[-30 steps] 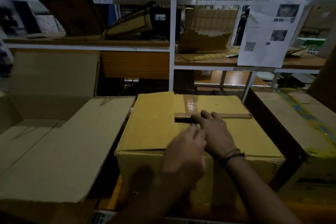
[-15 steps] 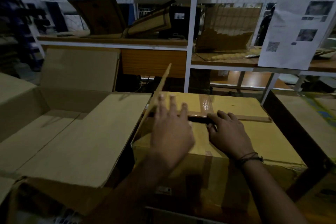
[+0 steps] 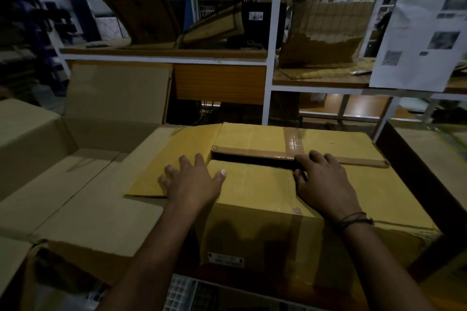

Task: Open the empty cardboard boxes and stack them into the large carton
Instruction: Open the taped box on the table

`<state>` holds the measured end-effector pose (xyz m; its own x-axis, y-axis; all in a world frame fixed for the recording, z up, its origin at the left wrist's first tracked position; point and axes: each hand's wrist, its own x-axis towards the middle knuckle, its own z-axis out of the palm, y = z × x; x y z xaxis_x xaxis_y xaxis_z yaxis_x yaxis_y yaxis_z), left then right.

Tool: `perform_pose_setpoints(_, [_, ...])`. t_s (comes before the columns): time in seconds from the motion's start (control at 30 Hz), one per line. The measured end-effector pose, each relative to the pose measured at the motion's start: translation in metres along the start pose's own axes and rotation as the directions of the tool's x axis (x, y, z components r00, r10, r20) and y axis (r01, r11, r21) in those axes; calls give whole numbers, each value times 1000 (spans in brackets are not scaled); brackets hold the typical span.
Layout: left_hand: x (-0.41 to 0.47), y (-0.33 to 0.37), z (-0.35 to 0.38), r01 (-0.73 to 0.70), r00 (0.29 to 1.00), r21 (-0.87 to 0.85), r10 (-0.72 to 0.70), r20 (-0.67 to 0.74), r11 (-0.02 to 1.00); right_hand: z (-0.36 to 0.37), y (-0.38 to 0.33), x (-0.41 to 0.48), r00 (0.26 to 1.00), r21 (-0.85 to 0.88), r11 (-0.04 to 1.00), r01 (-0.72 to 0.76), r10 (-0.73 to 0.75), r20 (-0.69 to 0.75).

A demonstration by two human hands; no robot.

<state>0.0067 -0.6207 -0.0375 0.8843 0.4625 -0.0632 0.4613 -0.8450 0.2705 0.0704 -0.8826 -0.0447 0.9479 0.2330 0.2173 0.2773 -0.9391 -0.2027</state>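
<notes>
Taped yellow-brown cardboard box in middle; big open brown carton at 9 o'clock. Left hand flat on side flap. Right hand at gap, grip unclear. Shiny brown tape may hold; flap could rip.

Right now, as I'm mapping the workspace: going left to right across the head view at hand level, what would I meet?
In order: large open carton → left hand → right hand → carton at the right edge.

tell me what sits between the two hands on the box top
Head view: between the left hand and right hand lies only the box's bare near flap, a dark gap along its far edge.
</notes>
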Motion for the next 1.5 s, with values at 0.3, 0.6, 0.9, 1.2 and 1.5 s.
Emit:
perform_pose_setpoints(0.3, [-13, 97, 23, -503, 863, -121, 492, -114, 856, -2, -6, -6, 989, 16, 996, 82, -80, -128])
perform_pose_setpoints(0.6, [23, 140, -6, -623, 763, -121, 567, -312, 772, -3, -4, -4, 989, 24, 994, 107, -104, -109])
perform_pose_setpoints(0.9, [126, 164, 12, -635, 769, 275, 624, 137, 722, -1, -2, -5, 995, 36, 997, 64, -62, -75])
perform_pose_setpoints(1.2, [129, 171, 20, -571, 818, 145, 546, 179, 808, 1, -4, -2, 989, 32, 996, 85, -81, -128])
perform_pose_setpoints(1.5, [2, 97, 31, -442, 896, -37, 443, 38, 896, -14, -20, -23, 988, 39, 989, 145, -146, 47])
